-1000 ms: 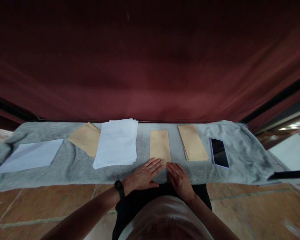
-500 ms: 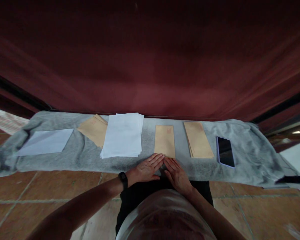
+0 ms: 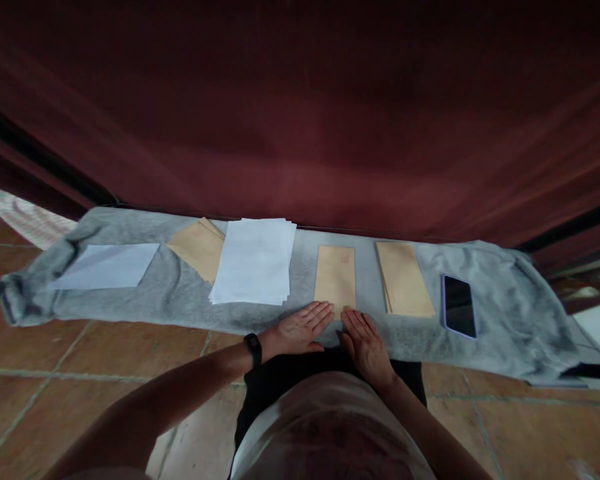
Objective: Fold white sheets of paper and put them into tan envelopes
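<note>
At the near edge of the worktop, the left hand and right hand lay flat, grip released, fingertips on the near end of a brown envelope – smoothing or squaring that end seemed the step in hand. The next move, as judged, called for light, even pressure, then fingers lifted clear so the paper did not drag. Farther off, a phone lay right, past stacked envelopes; white sheets lay left – and beyond everything hung a dark red backdrop
</note>
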Demonstrator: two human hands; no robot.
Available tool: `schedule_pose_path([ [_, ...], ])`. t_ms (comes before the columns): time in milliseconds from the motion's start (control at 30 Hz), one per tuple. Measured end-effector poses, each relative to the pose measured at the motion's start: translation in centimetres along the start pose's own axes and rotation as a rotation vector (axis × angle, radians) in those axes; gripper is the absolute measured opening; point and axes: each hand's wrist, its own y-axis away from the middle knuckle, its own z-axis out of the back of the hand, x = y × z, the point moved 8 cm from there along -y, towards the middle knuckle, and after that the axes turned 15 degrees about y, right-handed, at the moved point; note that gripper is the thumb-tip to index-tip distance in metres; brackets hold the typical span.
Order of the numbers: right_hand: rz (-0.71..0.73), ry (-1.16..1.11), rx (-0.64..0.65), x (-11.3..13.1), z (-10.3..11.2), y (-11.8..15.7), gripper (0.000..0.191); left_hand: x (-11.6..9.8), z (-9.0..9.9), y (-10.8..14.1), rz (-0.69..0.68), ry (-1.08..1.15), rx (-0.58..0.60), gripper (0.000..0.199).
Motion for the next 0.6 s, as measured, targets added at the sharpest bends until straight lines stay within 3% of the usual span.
schedule_pose_path([
  [267,-0.021,0.035,-0.019,-0.7,0.1,0.6,0.052,0.2,-0.5,0.3,-0.002,-0.047,-0.022,0.082],
  [600,-0.050,0.026,-0.018,-1.6,0.8,1.1,0.053,0.4,0.4,1.1,0.044,-0.039,-0.103,0.078],
])
